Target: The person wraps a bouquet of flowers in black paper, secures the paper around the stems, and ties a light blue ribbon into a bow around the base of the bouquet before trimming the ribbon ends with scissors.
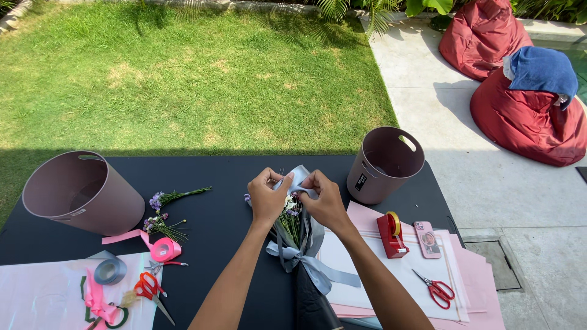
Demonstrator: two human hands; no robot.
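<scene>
Both my hands meet over a small bouquet (292,221) lying on the black table (208,177). My left hand (267,197) and my right hand (324,198) each pinch a loop of grey-blue ribbon (298,178) above the flower heads. The bouquet has small purple and white flowers in dark wrapping (313,302), with a grey-blue ribbon bow (309,260) tied around its stems.
Two mauve buckets stand on the table, one tipped at left (76,192), one upright at right (385,165). Loose purple stems (165,211), pink ribbon roll (165,249), grey ribbon roll (111,270), orange scissors (150,290), red tape dispenser (391,233), phone (427,239), red scissors (437,288), pink and white paper sheets (391,269).
</scene>
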